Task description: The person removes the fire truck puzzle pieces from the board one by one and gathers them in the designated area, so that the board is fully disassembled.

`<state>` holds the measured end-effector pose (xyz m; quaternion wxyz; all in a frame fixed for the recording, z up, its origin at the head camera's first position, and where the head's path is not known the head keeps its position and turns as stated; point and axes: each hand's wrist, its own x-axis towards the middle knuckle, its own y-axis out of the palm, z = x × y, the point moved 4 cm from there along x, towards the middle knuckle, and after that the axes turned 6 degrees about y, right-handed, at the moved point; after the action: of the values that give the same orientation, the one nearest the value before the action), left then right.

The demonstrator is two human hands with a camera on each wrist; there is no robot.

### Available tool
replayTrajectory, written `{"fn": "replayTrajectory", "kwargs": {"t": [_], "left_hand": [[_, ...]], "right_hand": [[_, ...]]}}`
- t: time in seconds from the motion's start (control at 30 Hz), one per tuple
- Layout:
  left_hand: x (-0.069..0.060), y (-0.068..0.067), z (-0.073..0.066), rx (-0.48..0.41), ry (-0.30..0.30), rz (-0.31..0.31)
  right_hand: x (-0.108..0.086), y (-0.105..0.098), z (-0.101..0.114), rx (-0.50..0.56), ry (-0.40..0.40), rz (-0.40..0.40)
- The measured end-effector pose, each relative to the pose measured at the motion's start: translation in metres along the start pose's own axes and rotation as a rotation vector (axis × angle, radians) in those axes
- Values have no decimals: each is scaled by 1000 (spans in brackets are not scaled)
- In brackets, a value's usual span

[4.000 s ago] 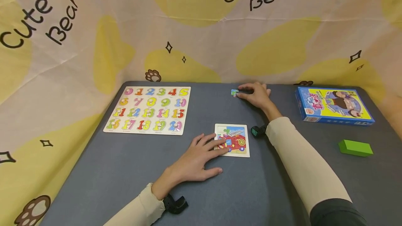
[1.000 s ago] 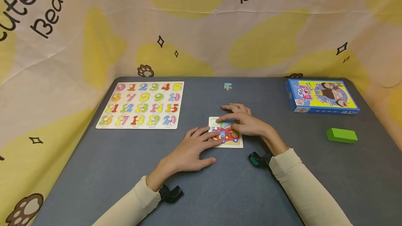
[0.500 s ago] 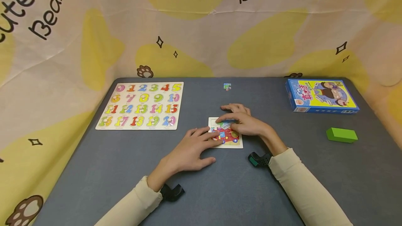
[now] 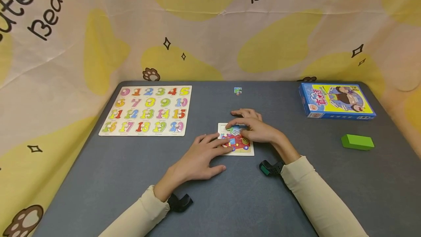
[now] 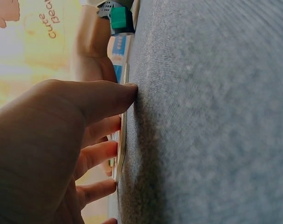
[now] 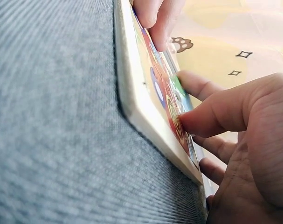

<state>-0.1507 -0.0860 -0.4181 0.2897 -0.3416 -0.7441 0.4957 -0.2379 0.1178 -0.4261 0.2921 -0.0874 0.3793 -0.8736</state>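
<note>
A small framed jigsaw puzzle [image 4: 246,146] with a red fire engine picture lies flat on the grey table. My left hand [image 4: 194,161] rests on its left side with spread fingers, and the thumb lies on the table in the left wrist view. My right hand [image 4: 263,131] touches the puzzle from the right. In the right wrist view its thumb and index finger [image 6: 197,84] press on the picture, apart from each other, while other fingers reach past the frame's edge. They hide part of the upper picture. Behind the puzzle lies a loose jigsaw piece [image 4: 238,90].
A number board [image 4: 144,111] lies at the back left. A blue and yellow box [image 4: 338,101] stands at the back right, with a green block [image 4: 357,142] in front of it. A patterned cloth [image 4: 197,28] hangs behind the table.
Four seconds ago my right hand was at the loose piece; it has since left it and come forward onto the puzzle. Over the last second both hands have stayed nearly still.
</note>
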Motion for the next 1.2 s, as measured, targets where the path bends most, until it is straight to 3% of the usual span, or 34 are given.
{"fn": "replayTrajectory", "kwargs": {"t": [1.2], "left_hand": [[0,1,1,-9,-7,3]], "right_hand": [[-2,-5,0,-41,-70,-79]]}}
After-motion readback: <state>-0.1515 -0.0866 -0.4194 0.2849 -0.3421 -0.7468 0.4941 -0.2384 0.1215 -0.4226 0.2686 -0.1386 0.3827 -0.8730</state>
